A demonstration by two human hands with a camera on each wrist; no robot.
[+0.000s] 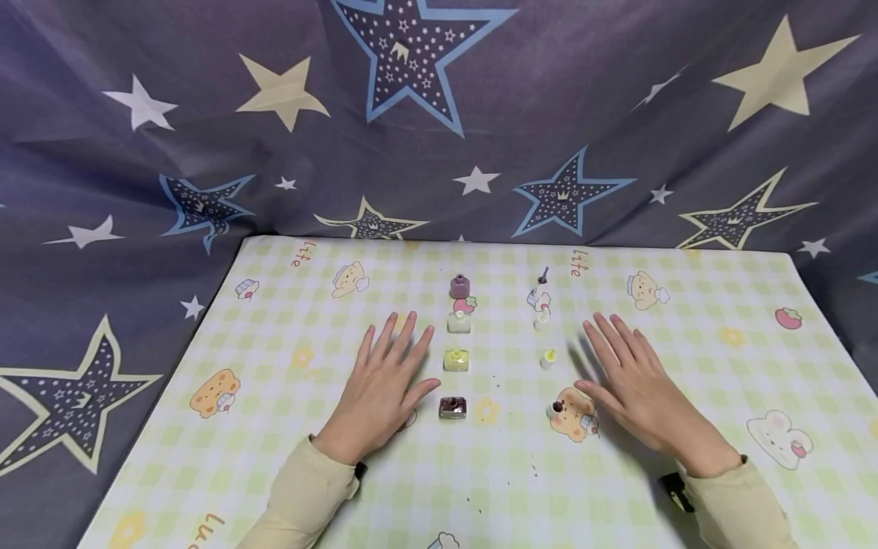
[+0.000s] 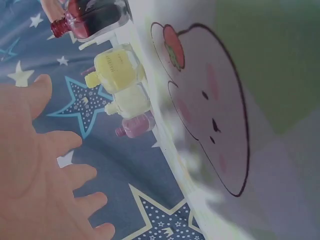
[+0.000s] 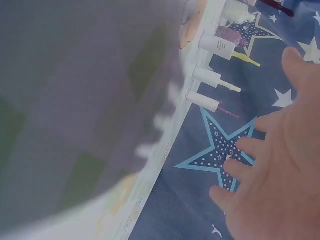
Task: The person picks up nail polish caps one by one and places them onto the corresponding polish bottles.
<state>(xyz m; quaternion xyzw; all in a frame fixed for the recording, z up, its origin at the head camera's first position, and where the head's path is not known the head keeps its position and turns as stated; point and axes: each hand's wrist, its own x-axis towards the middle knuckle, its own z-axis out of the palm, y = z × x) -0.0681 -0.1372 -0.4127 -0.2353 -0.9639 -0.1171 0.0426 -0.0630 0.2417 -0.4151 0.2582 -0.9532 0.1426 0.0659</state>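
Open nail polish bottles stand in a column on the table: purple, white, yellow and dark red. To their right runs a matching column of white caps standing brush-up: the purple one's brush cap, the white, the yellow and the dark red. My left hand, fingers spread, hovers left of the bottles, its thumb near the dark red one. My right hand hovers right of the caps with its fingers extended. Neither hand holds anything.
A green-and-white checked cloth with cartoon prints covers the table. Small dark specks lie on it near the front middle. Behind the table hangs a dark curtain with stars.
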